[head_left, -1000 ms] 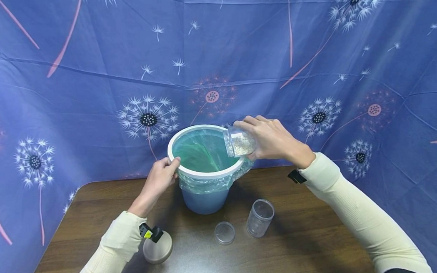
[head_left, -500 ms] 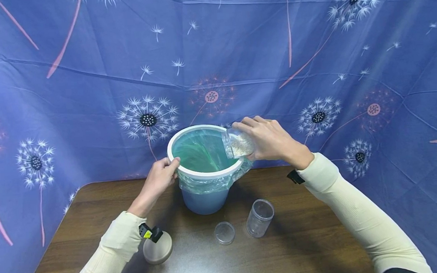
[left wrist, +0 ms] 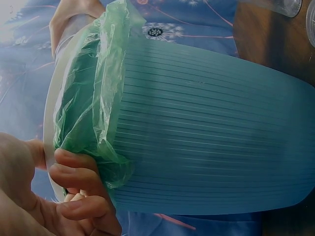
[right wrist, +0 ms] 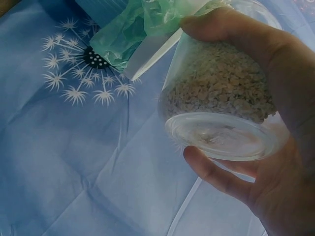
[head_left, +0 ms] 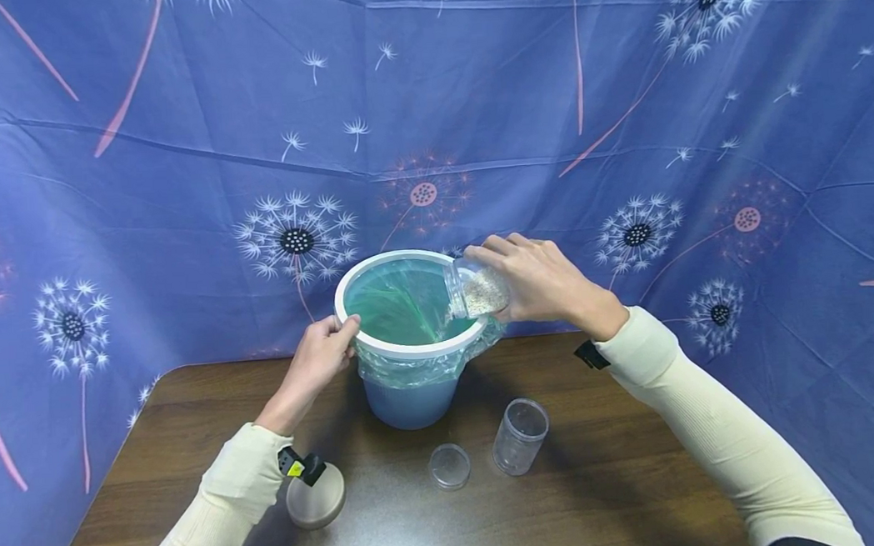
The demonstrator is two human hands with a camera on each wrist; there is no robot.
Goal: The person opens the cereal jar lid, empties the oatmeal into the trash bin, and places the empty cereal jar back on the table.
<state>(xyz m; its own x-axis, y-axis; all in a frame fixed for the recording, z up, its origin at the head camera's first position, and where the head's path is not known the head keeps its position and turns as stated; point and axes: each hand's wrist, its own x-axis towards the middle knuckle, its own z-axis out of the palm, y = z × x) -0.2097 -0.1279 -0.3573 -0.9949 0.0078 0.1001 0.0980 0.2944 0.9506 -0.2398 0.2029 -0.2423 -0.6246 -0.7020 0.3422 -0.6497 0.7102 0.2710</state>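
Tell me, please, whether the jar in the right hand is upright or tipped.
Tipped: the head view shows the jar nearly on its side, its mouth over the bin, with flakes inside.

The left sleeve [head_left: 221, 499], at the lower left of the frame, and the right sleeve [head_left: 724, 422], at the lower right, are made of pale cream, finely ribbed cloth, with thick turned-back cuffs [head_left: 640, 344]. A small black device [head_left: 314, 470] with a yellow patch [head_left: 295, 469] is worn at the left wrist, a black block [head_left: 592, 354] at the right; a black edge [head_left: 797, 544] is seen near the bottom right corner
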